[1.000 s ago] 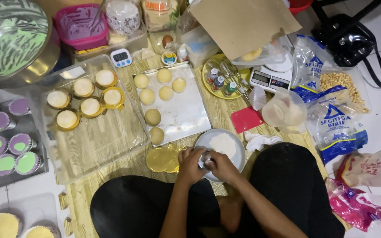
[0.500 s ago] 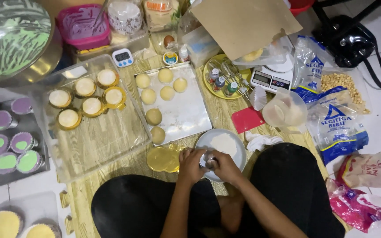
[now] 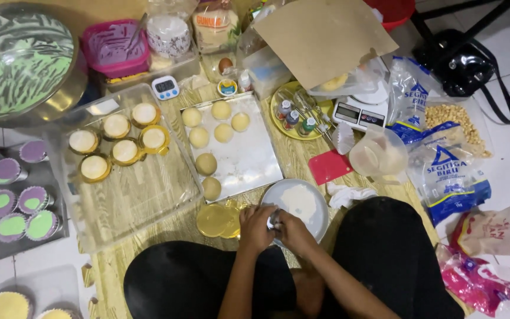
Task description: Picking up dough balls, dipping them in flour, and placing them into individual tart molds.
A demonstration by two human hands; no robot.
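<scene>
Both my hands, left [image 3: 255, 227] and right [image 3: 293, 229], have their grip clamped on a small shiny mold [image 3: 274, 221] right over the floured plate [image 3: 308, 195].

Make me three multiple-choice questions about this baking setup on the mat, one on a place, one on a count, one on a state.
1. Where do the hands work?
A. over the white plate
B. over the scale
C. over the pink tub

2. How many dough balls lie on the metal tray?
A. three
B. six
C. ten

3. What is the state of the gold cups in the clear tray?
A. empty
B. filled
C. stacked

Answers:
1 A: the left hand and right hand meet at the near rim of the white plate.
2 B: six dough balls show on the metal tray.
3 B: each of the gold cups in the clear tray holds pale filling.
</scene>
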